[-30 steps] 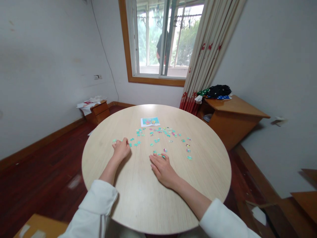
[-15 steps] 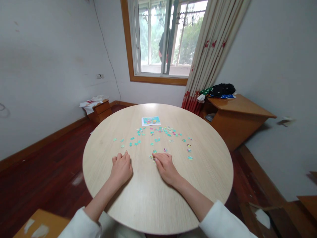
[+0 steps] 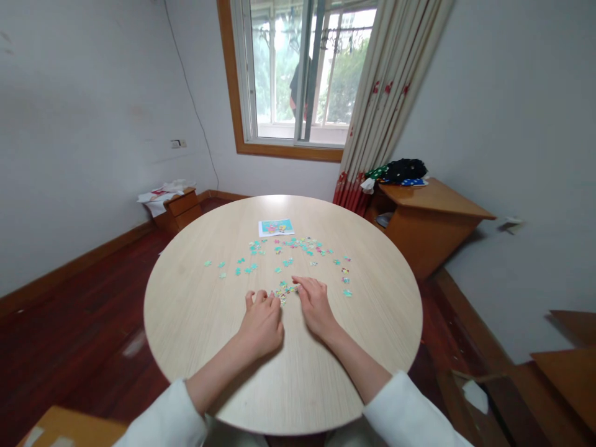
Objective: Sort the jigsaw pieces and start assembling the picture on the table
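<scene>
A small cluster of jigsaw puzzle pieces (image 3: pixel 283 290), turquoise, yellow and dark, lies on the round table (image 3: pixel 251 397) between my hands. My left hand (image 3: pixel 262 323) is at its left edge, fingers curled and tips pinched on what looks like a puzzle piece, mostly hidden by the fingers. On the cluster's right side rests my right hand (image 3: pixel 315 303), its fingers stretched out and thumb near the pieces. Whether anything lies under its palm is hidden. Beyond my hands are several loose puzzle pieces (image 3: pixel 307 245), mostly turquoise and pink.
A picture sheet (image 3: pixel 278 228) with two cartoon figures lies behind the loose pieces. More single pieces are spread left (image 3: pixel 222 265) and right (image 3: pixel 347 293). A wooden desk (image 3: pixel 433 202) with cloths on it stands beyond the table's right edge.
My left hand has moved right, up to the cluster. My right hand has drawn back from over the cluster to its right side, uncovering more pieces. The view has shifted slightly right.
</scene>
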The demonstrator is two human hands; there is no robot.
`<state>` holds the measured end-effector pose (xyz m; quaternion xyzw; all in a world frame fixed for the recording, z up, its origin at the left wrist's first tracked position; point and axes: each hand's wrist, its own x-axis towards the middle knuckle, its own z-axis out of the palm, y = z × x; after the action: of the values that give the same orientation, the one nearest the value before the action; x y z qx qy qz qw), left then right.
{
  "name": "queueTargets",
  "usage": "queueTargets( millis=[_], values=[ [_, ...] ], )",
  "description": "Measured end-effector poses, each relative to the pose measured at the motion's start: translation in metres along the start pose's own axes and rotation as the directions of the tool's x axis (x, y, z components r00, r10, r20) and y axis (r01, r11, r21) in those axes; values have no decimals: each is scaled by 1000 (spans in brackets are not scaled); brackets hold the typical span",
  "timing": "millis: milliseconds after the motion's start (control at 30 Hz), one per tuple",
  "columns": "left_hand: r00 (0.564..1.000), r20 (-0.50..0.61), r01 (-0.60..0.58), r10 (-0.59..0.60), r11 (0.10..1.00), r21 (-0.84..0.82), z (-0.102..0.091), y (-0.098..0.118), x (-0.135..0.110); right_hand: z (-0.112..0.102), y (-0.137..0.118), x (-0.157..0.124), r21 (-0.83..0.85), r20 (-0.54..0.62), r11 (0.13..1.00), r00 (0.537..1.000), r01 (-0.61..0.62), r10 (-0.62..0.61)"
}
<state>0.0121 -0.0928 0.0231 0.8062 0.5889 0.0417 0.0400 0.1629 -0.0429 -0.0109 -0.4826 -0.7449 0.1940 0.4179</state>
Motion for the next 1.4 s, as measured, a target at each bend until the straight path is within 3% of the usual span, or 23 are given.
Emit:
queueTargets(
  millis=[233, 333, 400, 533, 733, 867, 1067, 1267, 1400],
  values=[
    [996, 53, -64, 65, 998, -26, -2, 4, 24, -7, 6, 5, -96, -11, 992, 997, -79, 78],
    [996, 90, 36, -19, 982, -185, -2, -9, 44, -15, 19, 8, -185, -38, 973, 990, -141, 136],
    [996, 23, 93, -90, 949, -301, 2, -20, 56, -25, 34, 10, -223, -115, 951, 975, -212, 191],
    [984, -127, 62, -128, 901, -430, 19, -35, 66, -50, 65, 14, -226, -262, 891, 905, -394, 334],
    [965, -208, -3, -162, 781, -625, 28, -41, 62, -57, 80, 17, -405, -284, 784, 880, -471, 381],
    [953, -229, -6, -200, 741, -672, 25, -43, 59, -51, 80, 14, -530, -292, 718, 892, -451, 345],
    [949, -225, 7, -220, 729, -684, 19, -40, 58, -41, 63, 9, -614, -212, 721, 947, -322, 243],
    [952, -219, 6, -215, 727, -687, 20, -40, 58, -19, 42, 0, -603, -80, 784, 989, -148, 125],
    [951, -234, -15, -201, 727, -686, 22, -42, 59, -13, 33, -4, -473, 11, 878, 996, -75, 91]
  ],
)
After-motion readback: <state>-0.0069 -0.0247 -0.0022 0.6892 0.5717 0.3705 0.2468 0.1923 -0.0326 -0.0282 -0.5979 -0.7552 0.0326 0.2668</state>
